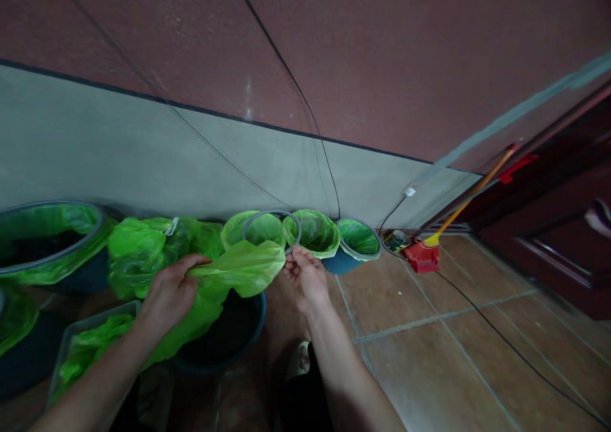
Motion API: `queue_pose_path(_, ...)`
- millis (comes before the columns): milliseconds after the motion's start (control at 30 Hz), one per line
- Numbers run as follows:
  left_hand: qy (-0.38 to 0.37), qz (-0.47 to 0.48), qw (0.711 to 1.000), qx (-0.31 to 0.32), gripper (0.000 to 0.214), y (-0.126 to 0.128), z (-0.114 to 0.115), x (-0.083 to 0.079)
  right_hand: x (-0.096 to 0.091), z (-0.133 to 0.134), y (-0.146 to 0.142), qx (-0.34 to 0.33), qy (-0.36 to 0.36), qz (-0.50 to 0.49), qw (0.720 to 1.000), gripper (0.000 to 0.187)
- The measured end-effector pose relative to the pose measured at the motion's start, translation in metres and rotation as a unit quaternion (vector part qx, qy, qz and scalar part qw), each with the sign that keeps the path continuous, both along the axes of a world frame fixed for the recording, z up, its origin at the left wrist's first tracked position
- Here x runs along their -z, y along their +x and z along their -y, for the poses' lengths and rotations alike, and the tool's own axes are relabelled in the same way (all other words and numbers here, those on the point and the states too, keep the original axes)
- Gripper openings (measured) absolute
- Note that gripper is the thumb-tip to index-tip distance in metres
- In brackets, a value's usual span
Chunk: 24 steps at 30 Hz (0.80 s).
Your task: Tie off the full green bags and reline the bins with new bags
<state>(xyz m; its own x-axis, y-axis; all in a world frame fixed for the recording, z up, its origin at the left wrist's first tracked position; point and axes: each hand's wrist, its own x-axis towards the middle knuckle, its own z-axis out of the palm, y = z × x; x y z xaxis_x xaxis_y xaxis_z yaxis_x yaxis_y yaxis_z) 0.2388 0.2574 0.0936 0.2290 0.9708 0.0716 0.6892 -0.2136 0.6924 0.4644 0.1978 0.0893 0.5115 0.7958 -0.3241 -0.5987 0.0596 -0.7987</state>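
A thin green plastic bag (238, 266) is stretched out in front of me. Its left part is pinched in my left hand (170, 292), and it drapes over a dark round bin (263, 314) below. My right hand (305, 276) has its fingers closed on a grey plastic ring (300, 225), with the bag's right edge close against the fingertips. Whether those fingers also grip the bag cannot be made out. Behind the ring stand a green-lined bin (231, 225) and another lined bin (329, 244).
A blue bin (341, 263) with a green liner stands farther right. To the left are a large lined bin (86, 266), heaped green bags (133, 254) and a box (67, 346) of bags. A red dustpan (422, 257), broom handle (477, 187) and black cable (496, 330) lie rightward.
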Motion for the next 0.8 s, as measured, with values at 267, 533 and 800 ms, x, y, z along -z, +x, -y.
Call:
queue_pose_path(267, -0.018, -0.012, 0.999, -0.027, 0.052, 0.000, -0.005, 0.000, 0.017, 0.022, -0.042, -0.100, 0.032, 0.127, 0.986, 0.070)
queue_pose_path(533, -0.005, -0.016, 1.000, 0.004, 0.049, -0.003, -0.011, 0.007, 0.004, 0.026, -0.034, -0.037, 0.063, 0.269, 0.960, 0.089)
queue_pose_path(800, -0.059, -0.062, 0.996, -0.020, 0.050, -0.029, -0.017, -0.011, -0.006, 0.025, 0.025, 0.065, 0.082, 0.401, 0.910, 0.024)
